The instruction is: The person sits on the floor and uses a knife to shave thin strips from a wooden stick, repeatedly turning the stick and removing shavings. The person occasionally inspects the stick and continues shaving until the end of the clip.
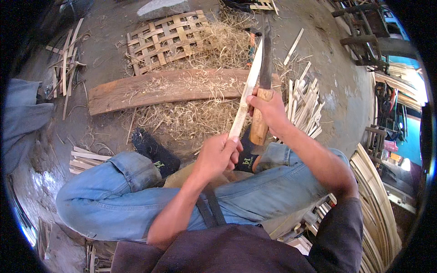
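Observation:
My left hand [217, 154] is closed around the lower end of a pale bamboo strip [248, 88], which slants up and away to the right. My right hand [270, 111] grips the thick wooden handle of a large knife [266, 52]. Its long dark blade points away from me, right beside the strip. My right thumb reaches over to the strip's middle and seems to touch it. Past my hands a brown wooden plank [182, 88] lies crosswise, with thin curled shavings [182, 119] scattered over and around it.
Beyond the plank lies a woven bamboo lattice [166, 38], partly under shavings, with a grey stone [162, 8] behind. Cut strips [304, 107] are heaped at the right, others [68, 63] far left. Long slats [375, 209] lean beside my right arm. Blue fabric [27, 118] shows at left.

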